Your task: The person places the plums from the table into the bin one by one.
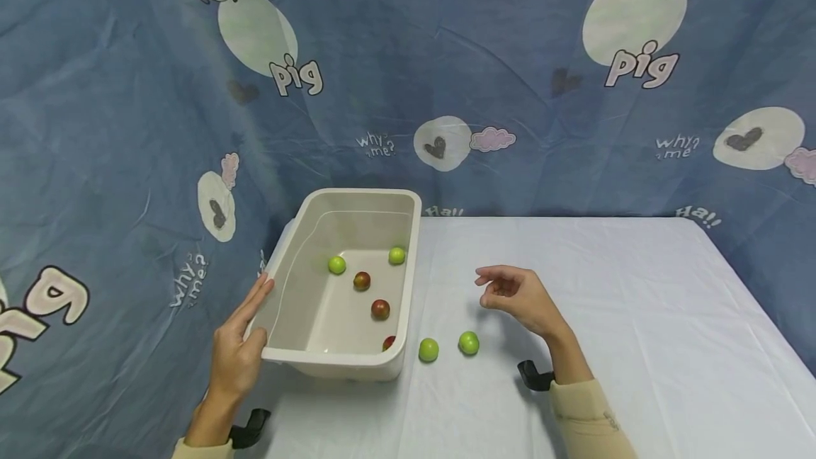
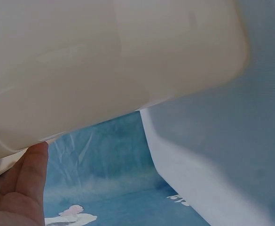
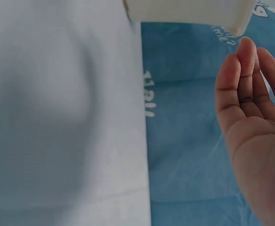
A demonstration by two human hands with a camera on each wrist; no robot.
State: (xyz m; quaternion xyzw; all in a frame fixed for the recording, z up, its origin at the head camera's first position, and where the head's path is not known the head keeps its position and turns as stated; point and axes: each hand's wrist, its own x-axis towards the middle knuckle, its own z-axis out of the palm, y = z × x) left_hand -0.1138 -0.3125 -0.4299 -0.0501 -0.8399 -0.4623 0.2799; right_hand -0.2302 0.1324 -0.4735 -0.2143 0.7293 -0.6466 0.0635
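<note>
A cream plastic tub (image 1: 344, 358) is tilted on the left of the table, holding two small green balls or fruits (image 1: 336, 265) and three dark red ones (image 1: 380, 309), one partly behind the rim. My left hand (image 1: 236, 353) grips its near left corner, thumb at the front and fingers along the left rim. In the left wrist view, fingers (image 2: 30, 176) touch the tub's edge. Right of the tub, two more green balls or fruits (image 1: 468, 343) lie on the cloth. Above and beyond them hovers my right hand (image 1: 519, 299), fingers loosely bent, holding nothing.
White cloth (image 1: 637, 317) covers the table, reaching right of the right hand. Behind and to the left hangs a blue printed curtain (image 1: 510, 183), close to the tub's far side. Black wrist mounts (image 1: 535, 376) sit on both wrists.
</note>
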